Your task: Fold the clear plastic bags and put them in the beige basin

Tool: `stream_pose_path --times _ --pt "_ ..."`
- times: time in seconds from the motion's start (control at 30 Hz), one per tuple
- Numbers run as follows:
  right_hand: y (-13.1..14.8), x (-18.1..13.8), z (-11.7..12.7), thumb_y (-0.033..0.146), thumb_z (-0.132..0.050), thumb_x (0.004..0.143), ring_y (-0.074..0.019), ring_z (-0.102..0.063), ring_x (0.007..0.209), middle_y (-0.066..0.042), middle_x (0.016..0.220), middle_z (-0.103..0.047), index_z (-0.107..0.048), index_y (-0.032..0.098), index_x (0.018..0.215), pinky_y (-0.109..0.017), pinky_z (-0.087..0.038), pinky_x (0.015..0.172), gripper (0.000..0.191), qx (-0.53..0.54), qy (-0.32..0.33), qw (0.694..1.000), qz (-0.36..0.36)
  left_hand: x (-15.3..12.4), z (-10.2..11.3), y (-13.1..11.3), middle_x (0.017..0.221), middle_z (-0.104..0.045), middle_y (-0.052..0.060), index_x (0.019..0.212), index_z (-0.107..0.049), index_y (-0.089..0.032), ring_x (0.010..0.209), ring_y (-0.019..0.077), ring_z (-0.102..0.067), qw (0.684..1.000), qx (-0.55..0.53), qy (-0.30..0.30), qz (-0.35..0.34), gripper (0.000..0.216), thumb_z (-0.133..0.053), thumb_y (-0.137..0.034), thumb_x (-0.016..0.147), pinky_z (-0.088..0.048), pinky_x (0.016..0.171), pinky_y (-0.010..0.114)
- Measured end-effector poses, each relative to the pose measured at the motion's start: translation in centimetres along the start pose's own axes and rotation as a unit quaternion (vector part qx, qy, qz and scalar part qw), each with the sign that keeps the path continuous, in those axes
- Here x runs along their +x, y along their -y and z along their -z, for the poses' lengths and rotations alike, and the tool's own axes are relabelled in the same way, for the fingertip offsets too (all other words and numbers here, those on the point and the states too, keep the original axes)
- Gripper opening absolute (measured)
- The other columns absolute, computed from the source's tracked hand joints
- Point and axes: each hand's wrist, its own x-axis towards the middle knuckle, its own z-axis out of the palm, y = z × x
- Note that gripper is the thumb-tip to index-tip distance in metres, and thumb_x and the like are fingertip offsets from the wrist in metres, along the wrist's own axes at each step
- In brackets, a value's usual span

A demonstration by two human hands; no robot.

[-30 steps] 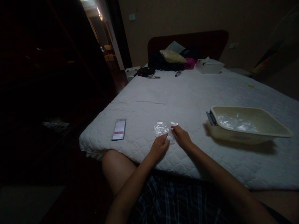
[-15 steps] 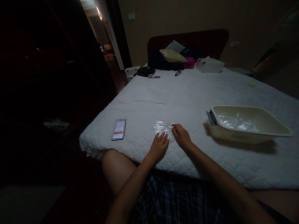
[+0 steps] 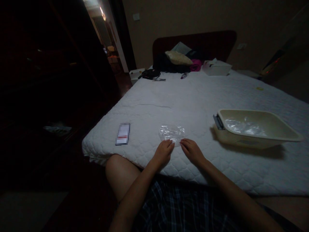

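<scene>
A small clear plastic bag (image 3: 172,132) lies flat on the white quilted mattress (image 3: 183,100), near its front edge. My left hand (image 3: 163,153) rests just below the bag, fingers curled, fingertips touching the bag's near left edge. My right hand (image 3: 192,150) sits beside it, fingers bent, fingertips at the bag's near right edge. Both hands pinch or press the bag's lower rim; the dim light hides the exact grip.
A cream plastic basin (image 3: 256,129) with clear plastic inside stands on the mattress to the right. A small flat card or packet (image 3: 123,133) lies to the left. Clothes, a pillow and a white box (image 3: 216,67) crowd the headboard end. Dark floor lies left of the bed.
Both hands have drawn back toward me, from on top of the bag to its near edge. The bag now lies spread flatter and fully visible.
</scene>
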Motion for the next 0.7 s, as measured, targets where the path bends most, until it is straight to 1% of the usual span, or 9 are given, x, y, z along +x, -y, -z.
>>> stream_pose_path --times 0.1,0.2,0.27,0.33,0.43,0.5,0.57,0.63,0.7 --pt "-0.4 -0.1 -0.1 0.025 -0.046 0.085 -0.0232 -0.056 0.099 -0.01 0.1 -0.063 -0.063 0.019 0.097 -0.043 -0.044 0.088 0.022 0.033 -0.013 0.999 -0.007 0.1 0.2 0.4 0.123 -0.054 0.011 0.124 -0.045 -0.017 0.116 0.0192 -0.048 0.992 -0.1 -0.036 0.063 0.044 -0.044 -0.01 0.081 -0.042 0.098 0.041" --pt "-0.5 0.1 -0.2 0.023 -0.049 0.082 -0.0234 -0.055 0.099 -0.01 0.1 -0.063 -0.063 0.019 0.095 -0.044 -0.044 0.087 0.019 0.068 -0.032 0.997 -0.012 0.5 0.4 1.0 0.118 -0.058 0.01 0.115 -0.054 -0.018 0.111 0.0198 -0.053 0.965 -0.206 -0.076 0.144 0.037 -0.046 -0.011 0.079 -0.045 0.095 0.041" --pt "-0.6 0.1 -0.2 0.021 -0.051 0.08 -0.0231 -0.055 0.099 -0.009 0.099 -0.063 -0.063 0.02 0.093 -0.045 -0.045 0.086 0.017 0.096 -0.043 0.994 -0.012 0.8 0.6 1.4 0.113 -0.062 0.01 0.103 -0.061 -0.017 0.107 0.0205 -0.057 0.937 -0.275 -0.103 0.189 0.03 -0.047 -0.01 0.078 -0.047 0.092 0.041" --pt "-0.9 0.1 -0.3 0.019 -0.053 0.078 -0.0225 -0.054 0.099 -0.008 0.099 -0.062 -0.062 0.021 0.09 -0.044 -0.045 0.086 0.015 0.119 -0.053 0.991 -0.013 1.1 1.0 1.7 0.11 -0.063 0.01 0.093 -0.063 -0.017 0.103 0.0201 -0.058 0.906 -0.331 -0.123 0.232 0.024 -0.046 -0.01 0.077 -0.049 0.088 0.039" --pt "-1.1 0.2 -0.3 0.015 -0.052 0.077 -0.0216 -0.053 0.099 -0.007 0.101 -0.061 -0.062 0.022 0.088 -0.044 -0.044 0.087 0.017 0.133 -0.067 0.989 -0.021 1.3 1.6 2.0 0.099 -0.066 0.009 0.084 -0.063 -0.016 0.094 0.0176 -0.061 0.871 -0.369 -0.147 0.29 0.018 -0.047 -0.014 0.076 -0.051 0.079 0.032" --pt "-1.0 0.2 -0.2 0.012 -0.05 0.077 -0.0215 -0.052 0.099 -0.008 0.102 -0.059 -0.062 0.022 0.089 -0.044 -0.044 0.087 0.02 0.131 -0.074 0.988 -0.025 1.3 2.0 2.1 0.086 -0.066 0.006 0.081 -0.061 -0.016 0.081 0.0148 -0.062 0.846 -0.376 -0.181 0.333 0.014 -0.049 -0.017 0.073 -0.051 0.069 0.027" --pt "-0.9 0.3 -0.1 0.01 -0.049 0.076 -0.0218 -0.051 0.101 -0.008 0.104 -0.058 -0.062 0.022 0.089 -0.044 -0.043 0.087 0.023 0.126 -0.077 0.989 -0.026 1.3 2.2 2.2 0.072 -0.062 0.003 0.079 -0.058 -0.016 0.066 0.0118 -0.06 0.806 -0.4 -0.216 0.38 0.012 -0.052 -0.022 0.071 -0.048 0.057 0.022" --pt "-0.8 0.5 0.0 0.008 -0.048 0.074 -0.0221 -0.05 0.101 -0.008 0.105 -0.057 -0.063 0.022 0.089 -0.043 -0.043 0.086 0.025 0.122 -0.076 0.989 -0.027 1.3 2.2 2.3 0.064 -0.056 -0.001 0.082 -0.055 -0.016 0.055 0.0098 -0.055 0.759 -0.44 -0.23 0.42 0.017 -0.055 -0.028 0.07 -0.044 0.047 0.019" --pt "-0.6 0.6 0.1 0.007 -0.047 0.073 -0.0222 -0.05 0.1 -0.008 0.104 -0.056 -0.062 0.022 0.09 -0.043 -0.043 0.085 0.027 0.114 -0.075 0.99 -0.029 1.4 2.2 2.4 0.062 -0.053 -0.003 0.085 -0.052 -0.016 0.049 0.0087 -0.052 0.728 -0.466 -0.231 0.446 0.024 -0.057 -0.034 0.069 -0.039 0.04 0.017"
